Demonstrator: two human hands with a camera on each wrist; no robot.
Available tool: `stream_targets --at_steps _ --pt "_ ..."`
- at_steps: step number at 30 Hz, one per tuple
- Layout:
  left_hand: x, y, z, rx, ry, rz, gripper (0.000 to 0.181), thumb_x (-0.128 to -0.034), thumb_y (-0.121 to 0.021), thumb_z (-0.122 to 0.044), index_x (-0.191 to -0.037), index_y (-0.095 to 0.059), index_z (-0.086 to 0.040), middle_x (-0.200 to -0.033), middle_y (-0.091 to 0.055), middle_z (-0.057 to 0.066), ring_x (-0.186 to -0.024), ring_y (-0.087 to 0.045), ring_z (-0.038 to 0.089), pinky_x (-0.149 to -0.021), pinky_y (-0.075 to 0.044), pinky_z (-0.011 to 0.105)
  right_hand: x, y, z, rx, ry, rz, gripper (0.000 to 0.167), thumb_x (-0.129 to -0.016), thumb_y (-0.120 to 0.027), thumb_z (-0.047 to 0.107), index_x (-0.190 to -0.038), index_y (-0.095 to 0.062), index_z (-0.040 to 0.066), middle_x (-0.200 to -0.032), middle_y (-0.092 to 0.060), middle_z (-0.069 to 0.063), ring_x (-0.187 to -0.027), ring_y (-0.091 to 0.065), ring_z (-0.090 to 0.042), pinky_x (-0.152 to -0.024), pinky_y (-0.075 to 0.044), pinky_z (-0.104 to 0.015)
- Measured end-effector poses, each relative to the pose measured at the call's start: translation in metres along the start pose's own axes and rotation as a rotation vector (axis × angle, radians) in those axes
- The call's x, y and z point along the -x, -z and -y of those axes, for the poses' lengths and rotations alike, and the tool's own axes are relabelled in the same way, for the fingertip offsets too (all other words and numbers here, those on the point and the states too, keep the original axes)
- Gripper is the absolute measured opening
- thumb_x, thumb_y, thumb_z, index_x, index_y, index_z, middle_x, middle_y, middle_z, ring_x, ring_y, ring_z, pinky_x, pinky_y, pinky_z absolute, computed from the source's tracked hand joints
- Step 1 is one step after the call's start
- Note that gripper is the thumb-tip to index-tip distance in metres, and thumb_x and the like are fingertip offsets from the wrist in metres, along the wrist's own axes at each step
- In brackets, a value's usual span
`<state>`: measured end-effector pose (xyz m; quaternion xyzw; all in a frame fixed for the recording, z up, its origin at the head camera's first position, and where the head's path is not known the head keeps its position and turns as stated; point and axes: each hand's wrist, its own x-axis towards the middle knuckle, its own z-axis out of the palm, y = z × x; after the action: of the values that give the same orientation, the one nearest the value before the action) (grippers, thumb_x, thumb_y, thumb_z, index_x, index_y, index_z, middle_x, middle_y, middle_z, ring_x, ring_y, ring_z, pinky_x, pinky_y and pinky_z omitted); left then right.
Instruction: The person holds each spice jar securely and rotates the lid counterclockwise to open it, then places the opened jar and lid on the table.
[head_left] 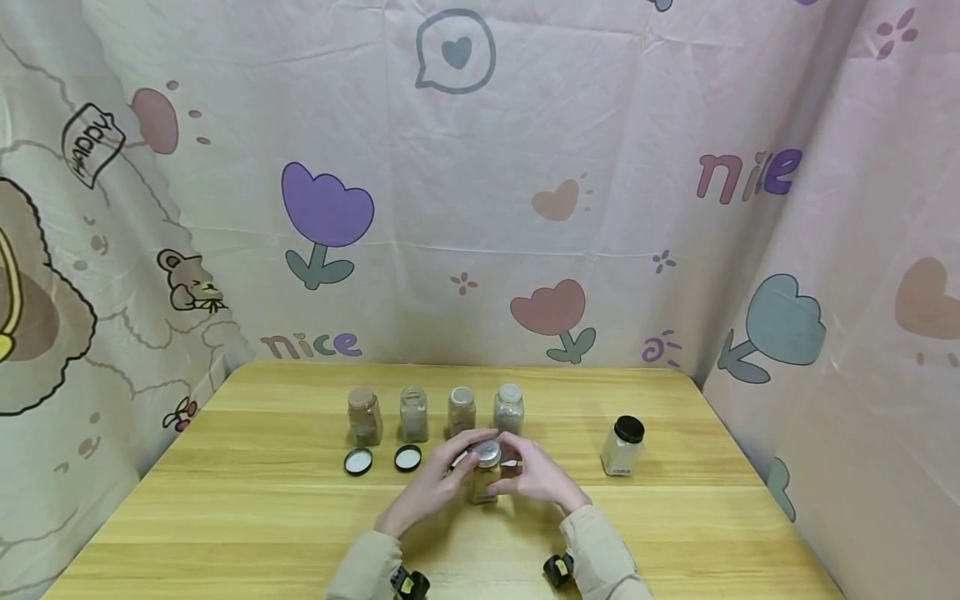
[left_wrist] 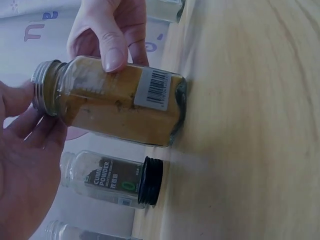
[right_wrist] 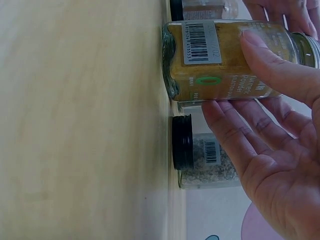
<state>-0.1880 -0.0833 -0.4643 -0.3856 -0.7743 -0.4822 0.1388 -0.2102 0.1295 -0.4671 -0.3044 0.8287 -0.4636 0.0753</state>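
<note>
Centrally, the square clear-glass jar of ochre powder (head_left: 486, 485) is upright, long axis vertical, between the hands: left hand (head_left: 429, 492) gripping its round silver top (head_left: 487, 452), right hand (head_left: 542, 475) holding the body, neither clearly nearer.

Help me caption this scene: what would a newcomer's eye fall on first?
First, the square glass jar of yellow-brown powder, held between the left hand and right hand near the middle of the light wooden table. Then the large purple flower printed on the pale cloth backdrop, upper left in the head view, and the black-lidded glass jar of pale contents, standing apart at the right.
</note>
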Motion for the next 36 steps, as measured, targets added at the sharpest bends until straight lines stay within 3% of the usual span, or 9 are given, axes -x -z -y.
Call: stream_targets --at_steps 5,8,13,17,21,24,27,32,36 --pt "-0.0006 -0.0045 0.0003 -0.085 0.023 -0.089 0.036 -0.0962 -0.065 -0.011 -0.132 -0.061 -0.004 -0.127 -0.067 0.011 -0.117 -0.064 0.027 -0.104 -0.056 0.038 -0.0001 -0.0004 0.0003 -0.012 -0.003 0.002 0.050 -0.077 -0.086 0.014 -0.120 -0.061 0.011 -0.112 -0.072 -0.005 -0.102 -0.068 -0.019 -0.092 -0.057 -0.021" --pt "-0.0010 -0.0068 0.0002 -0.097 0.051 -0.110 0.040 -0.0945 -0.069 -0.015 -0.132 -0.061 -0.005 -0.127 -0.065 0.009 -0.117 -0.064 0.026 -0.103 -0.057 0.041 -0.0007 -0.0005 -0.0004 -0.014 -0.005 -0.001 0.048 -0.077 -0.086 0.013 -0.118 -0.061 0.011 -0.111 -0.071 -0.005 -0.101 -0.067 -0.018 -0.091 -0.057 -0.021" --pt "0.0008 -0.0051 -0.0005 -0.059 0.065 -0.029 0.042 -0.0992 -0.063 -0.016 -0.139 -0.056 -0.003 -0.140 -0.060 0.013 -0.129 -0.058 0.031 -0.111 -0.050 0.050 -0.0006 -0.0006 -0.0015 -0.004 -0.002 -0.005 0.049 -0.076 -0.086 0.013 -0.118 -0.061 0.011 -0.110 -0.071 -0.005 -0.100 -0.067 -0.017 -0.091 -0.057 -0.022" --pt "0.0017 -0.0024 -0.0013 0.003 0.056 0.040 0.042 -0.1019 -0.057 -0.013 -0.142 -0.052 -0.002 -0.145 -0.057 0.017 -0.134 -0.054 0.034 -0.115 -0.047 0.048 0.0003 -0.0006 -0.0010 0.029 0.017 -0.016 0.054 -0.076 -0.087 0.015 -0.123 -0.060 0.010 -0.110 -0.072 -0.005 -0.101 -0.067 -0.015 -0.092 -0.057 -0.023" --pt "0.0008 -0.0043 -0.0013 -0.013 0.050 -0.006 0.040 -0.0976 -0.063 -0.012 -0.136 -0.058 -0.003 -0.137 -0.063 0.014 -0.128 -0.059 0.032 -0.111 -0.051 0.044 0.0002 -0.0005 -0.0002 0.030 0.014 -0.015 0.053 -0.077 -0.087 0.016 -0.122 -0.061 0.011 -0.109 -0.072 -0.003 -0.100 -0.067 -0.013 -0.093 -0.056 -0.023" --pt "0.0002 -0.0080 -0.0011 -0.057 0.073 -0.071 0.043 -0.0914 -0.071 -0.013 -0.132 -0.061 -0.005 -0.130 -0.065 0.009 -0.120 -0.062 0.027 -0.107 -0.054 0.043 -0.0001 -0.0007 0.0000 0.022 0.001 -0.008 0.049 -0.077 -0.086 0.015 -0.119 -0.061 0.012 -0.109 -0.072 -0.003 -0.101 -0.067 -0.014 -0.093 -0.055 -0.023" --pt "0.0000 -0.0097 -0.0014 -0.080 0.099 -0.096 0.047 -0.0888 -0.075 -0.016 -0.132 -0.061 -0.006 -0.129 -0.065 0.007 -0.119 -0.063 0.026 -0.106 -0.054 0.045 -0.0002 -0.0003 0.0005 0.020 -0.006 -0.006 0.047 -0.077 -0.086 0.015 -0.117 -0.061 0.012 -0.110 -0.071 -0.003 -0.102 -0.067 -0.014 -0.094 -0.055 -0.023" --pt "-0.0002 -0.0061 -0.0035 -0.045 0.075 -0.042 0.041 -0.0996 -0.062 -0.014 -0.139 -0.056 -0.003 -0.142 -0.059 0.014 -0.131 -0.057 0.032 -0.111 -0.049 0.055 0.0004 -0.0001 0.0003 0.022 -0.003 -0.010 0.047 -0.077 -0.087 0.016 -0.117 -0.061 0.013 -0.110 -0.071 -0.002 -0.102 -0.067 -0.015 -0.094 -0.056 -0.024" --pt "-0.0006 -0.0031 -0.0041 -0.009 0.021 0.001 0.038 -0.1026 -0.052 -0.005 -0.140 -0.054 0.001 -0.145 -0.057 0.017 -0.134 -0.055 0.036 -0.114 -0.046 0.053 0.0007 -0.0004 -0.0009 0.040 0.006 -0.018 0.058 -0.076 -0.087 0.018 -0.126 -0.059 0.010 -0.113 -0.072 -0.004 -0.103 -0.067 -0.017 -0.097 -0.058 -0.033"
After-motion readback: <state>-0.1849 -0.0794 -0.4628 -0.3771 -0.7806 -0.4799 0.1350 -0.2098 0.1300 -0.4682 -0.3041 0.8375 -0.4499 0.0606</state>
